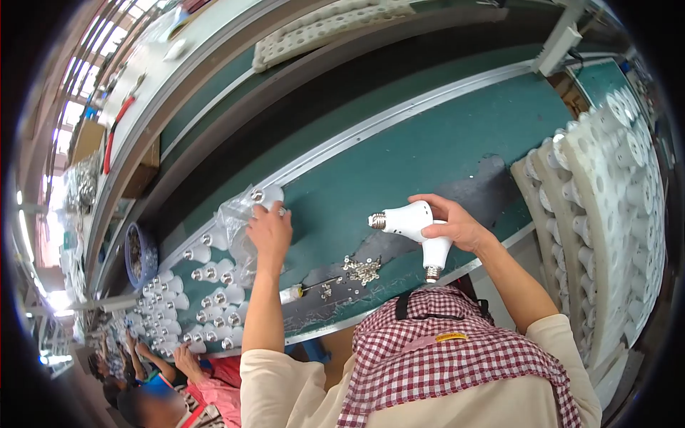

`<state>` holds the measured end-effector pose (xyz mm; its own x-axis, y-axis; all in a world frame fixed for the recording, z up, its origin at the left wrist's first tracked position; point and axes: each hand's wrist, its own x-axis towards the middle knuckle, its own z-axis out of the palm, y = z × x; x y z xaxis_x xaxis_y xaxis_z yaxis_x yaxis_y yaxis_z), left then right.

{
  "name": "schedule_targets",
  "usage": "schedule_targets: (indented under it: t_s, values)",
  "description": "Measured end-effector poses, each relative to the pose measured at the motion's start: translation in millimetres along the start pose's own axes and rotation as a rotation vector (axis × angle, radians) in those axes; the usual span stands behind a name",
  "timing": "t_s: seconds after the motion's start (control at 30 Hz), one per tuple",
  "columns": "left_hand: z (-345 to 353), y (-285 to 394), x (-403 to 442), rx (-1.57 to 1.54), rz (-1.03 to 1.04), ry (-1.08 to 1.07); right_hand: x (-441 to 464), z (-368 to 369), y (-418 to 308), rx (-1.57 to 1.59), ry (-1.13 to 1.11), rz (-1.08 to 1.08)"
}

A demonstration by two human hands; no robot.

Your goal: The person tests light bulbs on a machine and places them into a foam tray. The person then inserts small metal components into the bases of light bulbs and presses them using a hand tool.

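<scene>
My right hand (457,227) is closed around two white LED light bulbs. One bulb (407,220) points its metal screw cap to the left; the other bulb (437,250) hangs below it, cap toward me. My left hand (270,232) is stretched out to the left side of the bench, fingers curled against a white bulb (271,194); a small shiny part shows at its fingertips, too small to name. Clear plastic (235,225) lies beside that hand. Between my hands is a pile of small metal pieces (362,269), with a screwdriver (296,292) to its left.
Many bulbs (207,314) stand caps up on the green bench (342,178) at left. Foam trays (585,178) filled with bulbs are stacked at right. A blue basket (141,255) sits beyond the bench's far rail. Co-workers (214,392) sit along the bench at lower left.
</scene>
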<state>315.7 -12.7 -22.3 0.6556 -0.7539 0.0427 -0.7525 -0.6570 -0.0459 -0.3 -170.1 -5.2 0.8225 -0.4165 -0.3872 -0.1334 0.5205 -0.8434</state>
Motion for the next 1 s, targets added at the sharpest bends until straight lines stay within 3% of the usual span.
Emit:
schedule_targets:
  t_s: [0.07,0.13,0.23,0.3,0.33,0.4,0.43,0.63,0.8,0.93,1.0]
  values:
    - [4,25,-9,0.017,0.129,0.041,-17,-10,-1,-0.024,0.05,-0.092]
    - [10,41,-14,0.018,0.232,-0.062,-37,-18,-4,-0.042,0.126,-0.089]
    - [10,38,-14,-0.081,0.16,-0.116,-71,-38,7,-0.173,0.27,-0.081]
    - [10,16,-12,-0.205,0.155,0.118,-100,-51,25,-0.373,0.414,-0.128]
    - [18,-2,-6,-0.133,0.092,0.093,-120,-53,27,-0.363,0.47,-0.124]
    - [21,-22,3,-0.006,0.027,-0.068,-162,-54,29,-0.473,0.643,0.059]
    - [37,-40,12,-0.088,0.052,-0.13,-182,-59,41,-0.511,0.754,0.054]
    - [34,-31,16,-0.321,0.189,-0.091,-298,-60,82,-0.855,1.197,0.281]
    - [37,-42,34,-0.721,0.025,-0.499,-344,-58,144,-1.075,1.268,0.526]
    - [8,13,23,-0.842,0.083,-0.615,-347,-54,163,-1.06,1.274,0.608]
    - [6,44,20,-0.949,0.234,-0.541,-348,-56,172,-1.126,1.286,0.636]
